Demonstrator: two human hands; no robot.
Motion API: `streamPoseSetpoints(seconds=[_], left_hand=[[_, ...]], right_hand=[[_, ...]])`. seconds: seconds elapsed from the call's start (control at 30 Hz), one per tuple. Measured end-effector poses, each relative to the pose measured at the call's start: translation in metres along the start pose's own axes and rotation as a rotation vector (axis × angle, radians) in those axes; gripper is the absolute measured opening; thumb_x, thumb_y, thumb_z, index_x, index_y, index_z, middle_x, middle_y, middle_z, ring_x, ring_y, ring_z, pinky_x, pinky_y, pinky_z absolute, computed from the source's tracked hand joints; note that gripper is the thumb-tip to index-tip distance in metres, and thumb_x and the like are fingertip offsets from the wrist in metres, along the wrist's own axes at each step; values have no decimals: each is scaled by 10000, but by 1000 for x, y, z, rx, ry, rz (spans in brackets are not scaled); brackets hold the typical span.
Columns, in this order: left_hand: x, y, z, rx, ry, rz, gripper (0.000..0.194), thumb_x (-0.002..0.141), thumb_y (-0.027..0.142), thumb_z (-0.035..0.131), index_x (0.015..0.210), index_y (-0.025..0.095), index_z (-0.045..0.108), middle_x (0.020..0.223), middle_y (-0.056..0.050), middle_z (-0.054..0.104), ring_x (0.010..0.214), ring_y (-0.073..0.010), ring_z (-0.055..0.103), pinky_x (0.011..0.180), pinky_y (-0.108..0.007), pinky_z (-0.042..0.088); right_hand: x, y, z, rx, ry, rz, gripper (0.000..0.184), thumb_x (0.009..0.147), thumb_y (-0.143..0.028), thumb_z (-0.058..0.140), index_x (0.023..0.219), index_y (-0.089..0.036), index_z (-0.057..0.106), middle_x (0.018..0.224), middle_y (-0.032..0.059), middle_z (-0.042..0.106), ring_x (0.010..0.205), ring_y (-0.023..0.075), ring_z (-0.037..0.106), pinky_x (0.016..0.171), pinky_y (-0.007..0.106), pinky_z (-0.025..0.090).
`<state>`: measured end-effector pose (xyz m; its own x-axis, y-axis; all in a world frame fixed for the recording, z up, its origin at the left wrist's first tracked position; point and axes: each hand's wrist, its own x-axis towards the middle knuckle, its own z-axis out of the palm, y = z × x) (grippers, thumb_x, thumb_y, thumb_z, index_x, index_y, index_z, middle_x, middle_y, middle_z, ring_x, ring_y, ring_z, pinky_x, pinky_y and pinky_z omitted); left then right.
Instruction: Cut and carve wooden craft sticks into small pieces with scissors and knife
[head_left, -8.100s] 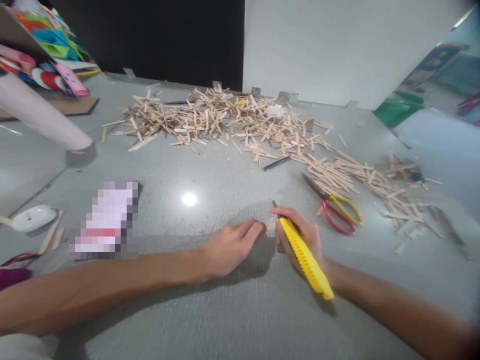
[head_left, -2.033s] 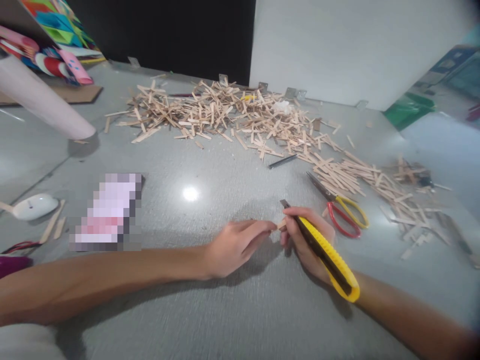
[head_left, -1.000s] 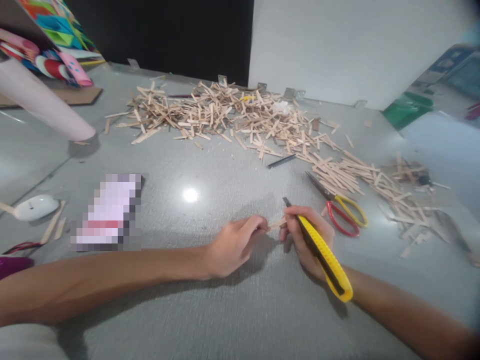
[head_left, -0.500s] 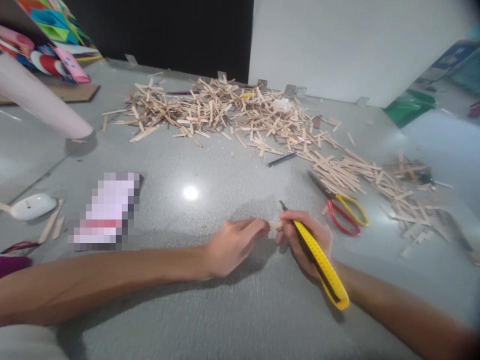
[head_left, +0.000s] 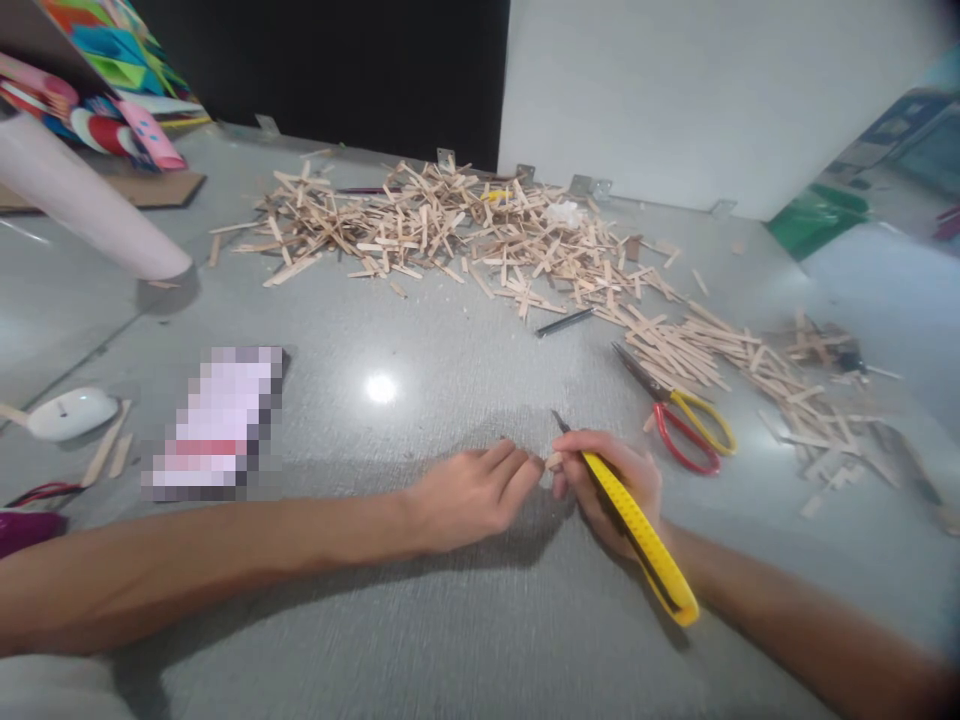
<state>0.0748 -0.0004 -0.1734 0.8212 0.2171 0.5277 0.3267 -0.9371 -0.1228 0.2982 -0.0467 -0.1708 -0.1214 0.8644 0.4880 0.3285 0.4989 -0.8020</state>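
Observation:
My right hand [head_left: 615,485] is closed around a yellow utility knife [head_left: 637,530], whose dark blade points up and away to the left. A small piece of wooden stick [head_left: 553,461] shows between the fingertips of both hands. My left hand [head_left: 480,495] is closed, its fingertips at the left end of that piece; most of the piece is hidden by fingers. Just right of my right hand lie scissors [head_left: 660,395] with one red and one yellow handle loop. Beyond my hands rests a thin dark metal strip [head_left: 564,322].
A long pile of wooden sticks [head_left: 405,225] spreads along the back of the grey table [head_left: 360,630] and down its right side. At left are a blurred-out phone [head_left: 221,420], a white mouse [head_left: 73,414] and a pale pink paper tube [head_left: 97,200]. Black and white panels [head_left: 637,100] stand behind.
My left hand has turned slightly and its knuckles have shifted, the fingertips staying by the wooden piece. The knife in my right hand has barely moved.

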Motion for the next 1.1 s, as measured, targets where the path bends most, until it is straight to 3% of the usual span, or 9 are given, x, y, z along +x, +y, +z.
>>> streamPoseSetpoints(seconds=[0.23,0.5,0.77,0.93,1.1], left_hand=[[-1,2,5,20,-6,-37,244,1058,-14,379,998,149,550,807,-44,681,684,-190,673,474,-285,459],[-4,1,7,-57,-24,-110,252,1042,-31,349,1011,168,500,815,-45,662,677,-187,668,477,-249,448],[-4,1,8,-71,26,-91,255,1051,-18,332,1008,170,498,801,-41,653,665,-171,646,518,-228,469],[-7,1,8,-169,51,-155,245,1089,21,308,1026,186,478,833,-50,677,659,-157,637,533,-221,472],[-8,-3,4,-226,52,-279,218,1111,100,278,1022,210,443,787,-30,661,569,-145,577,484,-222,398]], right_hand=[[3,-2,0,10,-3,17,145,1078,-189,621,1119,-253,744,618,-45,719,493,133,675,533,248,587],[-2,-3,3,44,40,44,194,1069,-168,639,1156,-292,758,620,-51,706,509,149,693,554,256,613],[-10,8,1,-11,19,-59,279,1048,-99,629,1223,-279,752,729,-33,738,577,134,688,570,251,568],[-7,9,1,-46,46,-64,276,1051,-102,616,1229,-269,746,747,-33,739,616,138,713,606,260,581],[2,2,0,-33,153,-22,184,1077,-145,599,1155,-248,731,669,-52,711,540,125,682,535,232,560]])
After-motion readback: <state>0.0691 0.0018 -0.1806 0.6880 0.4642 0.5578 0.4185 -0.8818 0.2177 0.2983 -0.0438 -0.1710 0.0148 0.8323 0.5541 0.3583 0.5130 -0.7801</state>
